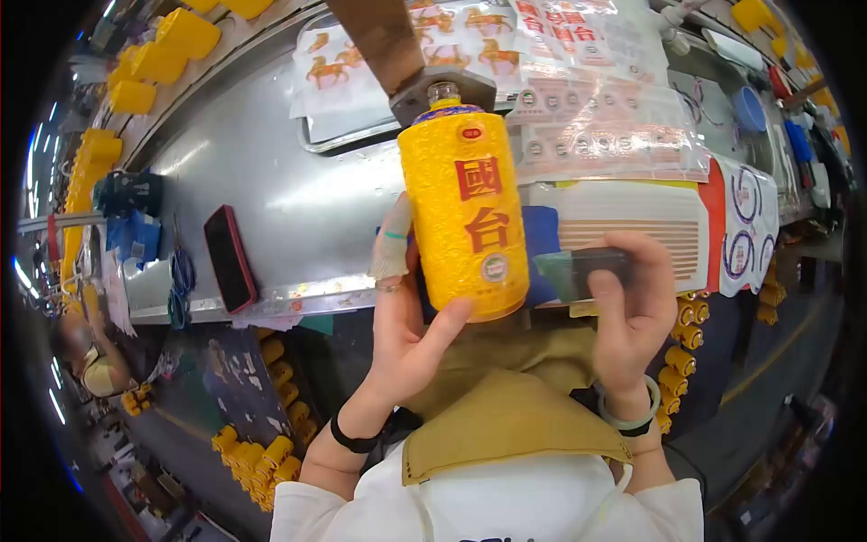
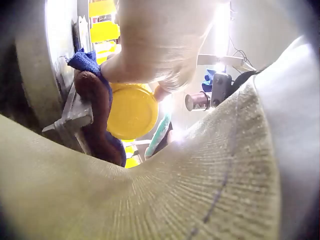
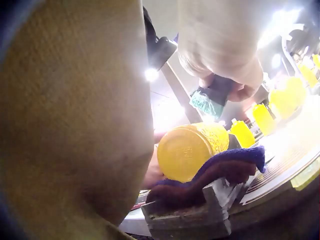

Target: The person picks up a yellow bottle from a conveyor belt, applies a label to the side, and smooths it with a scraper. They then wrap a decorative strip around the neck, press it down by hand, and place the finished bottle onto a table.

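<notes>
A yellow textured bottle (image 1: 465, 208) with red characters lies in front of me, its clear neck pointing away toward a dark metal plate. My left hand (image 1: 402, 330) holds it from the left, thumb on the front near the base and covered fingertips along the side. Under the bottle is a blue cloth (image 3: 240, 159) over a padded rest, seen in the right wrist view. To the right of the bottle, my right hand (image 1: 637, 312) grips a dark block-shaped brush (image 1: 601, 269) between thumb and fingers. Its green bristles (image 3: 206, 104) point toward the bottle, close above it.
A phone (image 1: 231, 259) and blue-handled scissors (image 1: 181, 275) lie on the metal bench at left. Printed decal sheets (image 1: 614, 135) cover the back right. A brown bar (image 1: 379, 36) slants in above the bottle neck. More yellow bottles (image 1: 153, 61) line the far left.
</notes>
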{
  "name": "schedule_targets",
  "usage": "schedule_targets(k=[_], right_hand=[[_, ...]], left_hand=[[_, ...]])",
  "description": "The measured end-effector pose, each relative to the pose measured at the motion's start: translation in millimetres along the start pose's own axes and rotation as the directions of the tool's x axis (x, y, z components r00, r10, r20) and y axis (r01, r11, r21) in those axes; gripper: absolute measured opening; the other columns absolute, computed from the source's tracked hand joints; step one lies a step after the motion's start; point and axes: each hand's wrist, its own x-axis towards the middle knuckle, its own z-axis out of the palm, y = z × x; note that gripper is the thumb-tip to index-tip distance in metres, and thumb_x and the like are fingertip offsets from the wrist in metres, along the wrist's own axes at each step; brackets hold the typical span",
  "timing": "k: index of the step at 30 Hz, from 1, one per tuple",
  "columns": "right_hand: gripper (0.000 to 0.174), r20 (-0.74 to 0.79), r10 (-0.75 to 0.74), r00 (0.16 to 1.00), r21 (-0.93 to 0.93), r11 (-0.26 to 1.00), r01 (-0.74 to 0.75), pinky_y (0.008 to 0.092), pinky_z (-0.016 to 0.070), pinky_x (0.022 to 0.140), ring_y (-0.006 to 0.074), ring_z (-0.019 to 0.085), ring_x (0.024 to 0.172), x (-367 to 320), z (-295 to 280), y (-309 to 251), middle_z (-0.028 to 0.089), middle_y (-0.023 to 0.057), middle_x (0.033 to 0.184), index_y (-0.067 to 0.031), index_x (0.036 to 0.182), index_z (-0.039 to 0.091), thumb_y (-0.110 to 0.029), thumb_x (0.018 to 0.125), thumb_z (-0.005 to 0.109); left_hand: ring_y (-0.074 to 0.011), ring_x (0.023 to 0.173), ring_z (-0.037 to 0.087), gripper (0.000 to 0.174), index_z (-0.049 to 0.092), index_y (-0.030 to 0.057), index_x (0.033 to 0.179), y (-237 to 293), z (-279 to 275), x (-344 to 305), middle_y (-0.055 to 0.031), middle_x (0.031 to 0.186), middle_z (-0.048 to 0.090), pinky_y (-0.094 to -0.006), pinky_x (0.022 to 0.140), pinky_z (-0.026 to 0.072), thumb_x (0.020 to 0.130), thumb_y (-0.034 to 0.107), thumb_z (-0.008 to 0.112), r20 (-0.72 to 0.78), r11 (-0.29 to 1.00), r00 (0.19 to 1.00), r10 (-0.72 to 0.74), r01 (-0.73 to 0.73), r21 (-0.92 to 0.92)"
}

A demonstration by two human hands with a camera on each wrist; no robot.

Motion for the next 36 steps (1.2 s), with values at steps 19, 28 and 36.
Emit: schedule_targets(k=[19, 28, 36], right_hand=[[0.029, -0.150, -0.069, 0.986, 0.022, 0.997, 0.073, 0.0371, 0.0538, 0.089, 0.0311, 0.069, 0.103, 6.7, 2.2, -5.4, 0.069, 0.0151, 0.110, -0.0013, 0.121, 0.062, -0.006, 0.094, 0.071], [0.029, -0.246, 0.020, 0.969, 0.047, 0.999, -0.009, 0.0410, 0.0529, 0.087, 0.0368, 0.069, 0.102, 4.9, -16.9, -3.6, 0.069, 0.0191, 0.106, -0.0016, 0.118, 0.057, -0.005, 0.093, 0.069], [0.028, 0.134, 0.020, 0.991, 0.124, 0.992, -0.037, 0.0398, 0.0534, 0.092, 0.0341, 0.068, 0.105, -15.8, 19.2, -0.8, 0.069, 0.0150, 0.110, -0.0025, 0.119, 0.063, -0.007, 0.092, 0.071]], left_hand=[[-0.0391, 0.132, 0.049, 0.043, 0.067, 0.0147, 0.130, 47.7, -1.7, 53.2, -0.0160, 0.143, 0.059, -0.0515, 0.106, 0.0499, 0.090, 0.017, 0.082, 0.812, -0.059, 0.460, 0.360, -0.857, 0.512], [-0.0360, 0.125, 0.052, 0.046, 0.071, 0.0188, 0.117, 21.4, -14.1, 44.3, -0.0093, 0.130, 0.062, -0.0507, 0.098, 0.0543, 0.080, 0.037, 0.092, 0.786, -0.213, 0.376, 0.491, -0.823, 0.526], [-0.0302, 0.100, 0.066, 0.044, 0.067, 0.0119, 0.110, -0.1, -22.3, -7.0, -0.0088, 0.108, 0.068, -0.0408, 0.077, 0.0578, 0.081, 0.033, 0.092, 0.446, -0.153, 0.586, 0.677, -0.480, 0.864]])
